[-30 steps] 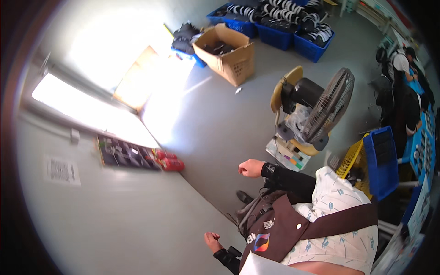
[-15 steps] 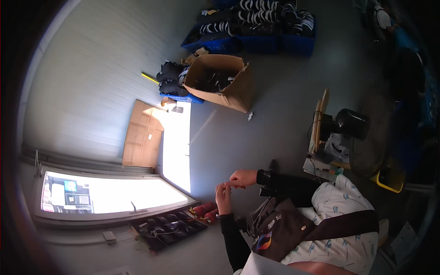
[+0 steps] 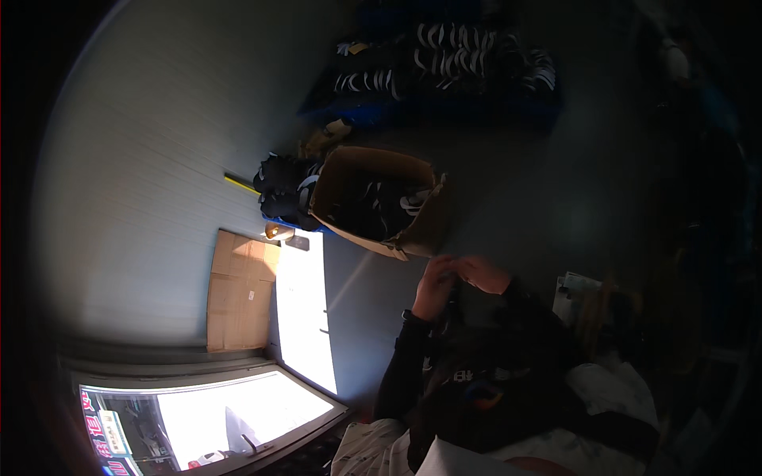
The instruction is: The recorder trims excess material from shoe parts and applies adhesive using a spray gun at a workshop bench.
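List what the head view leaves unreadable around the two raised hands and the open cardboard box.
- Head view: whatever sits between the left hand and the right hand is too small and dark to tell.
- Head view: the cardboard box holds dark items with pale stripes; deep shadow hides their kind.
- Head view: the blue bins along the top are dim and bent by the fisheye rim.
- Head view: the right side is nearly black.

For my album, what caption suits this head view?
Left hand and right hand meet, fingertips together, near an open cardboard box on a dim floor.
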`<state>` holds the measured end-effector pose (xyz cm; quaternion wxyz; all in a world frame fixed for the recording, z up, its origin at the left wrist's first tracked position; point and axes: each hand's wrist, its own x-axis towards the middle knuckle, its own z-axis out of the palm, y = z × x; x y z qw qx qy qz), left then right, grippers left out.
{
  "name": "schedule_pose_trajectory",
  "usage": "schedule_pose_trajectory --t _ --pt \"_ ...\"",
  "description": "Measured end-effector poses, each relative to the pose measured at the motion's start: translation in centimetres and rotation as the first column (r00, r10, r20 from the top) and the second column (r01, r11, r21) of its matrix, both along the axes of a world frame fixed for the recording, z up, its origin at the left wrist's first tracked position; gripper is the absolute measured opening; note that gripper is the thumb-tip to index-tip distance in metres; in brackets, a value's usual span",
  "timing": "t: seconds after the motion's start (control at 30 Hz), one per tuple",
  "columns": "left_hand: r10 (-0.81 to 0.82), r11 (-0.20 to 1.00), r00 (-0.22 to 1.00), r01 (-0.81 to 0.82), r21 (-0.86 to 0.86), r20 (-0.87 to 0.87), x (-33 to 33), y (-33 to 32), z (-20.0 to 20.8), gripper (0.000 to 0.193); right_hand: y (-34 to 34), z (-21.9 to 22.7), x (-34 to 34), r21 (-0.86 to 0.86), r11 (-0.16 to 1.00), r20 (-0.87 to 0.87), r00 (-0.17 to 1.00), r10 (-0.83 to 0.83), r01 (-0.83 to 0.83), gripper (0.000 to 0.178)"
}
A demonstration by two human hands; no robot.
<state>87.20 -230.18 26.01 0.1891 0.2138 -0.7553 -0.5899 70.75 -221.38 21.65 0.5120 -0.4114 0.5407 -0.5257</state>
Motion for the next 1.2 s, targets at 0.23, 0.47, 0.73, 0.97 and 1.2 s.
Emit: schedule_pose_trajectory --t 0.23,0.47,0.73,0.97,1.2 --pt "-0.434 0.867 0.889 0.456 0.2 -0.146 -23.3 -13.1 -0.2 0.041 -5.6 7.1 -16.6 -0.022 0.872 -0.12 0.865 -0.488 0.489 0.036" --pt "-0.739 0.475 0.635 0.729 0.493 -0.227 -47.2 -12.7 3.9 0.042 -2.4 8.7 -33.6 -0.02 0.576 0.175 0.57 -0.802 0.817 0.029" --pt "-0.771 0.205 0.576 0.628 0.751 -0.271 -74.1 -9.1 6.1 0.048 2.4 10.1 -60.1 -0.164 0.599 -0.136 0.583 -0.801 0.784 0.029" --pt "-0.755 0.136 0.547 0.669 0.731 -0.36 -96.0 -9.7 7.5 0.045 3.5 12.4 -84.0 -0.186 0.742 -0.297 0.683 -0.668 0.644 0.02" --pt "-0.607 0.33 0.754 0.527 0.784 -0.252 -121.6 -13.5 2.6 0.014 4.6 10.8 -110.2 -0.033 0.652 -0.385 0.592 -0.708 0.758 0.013"
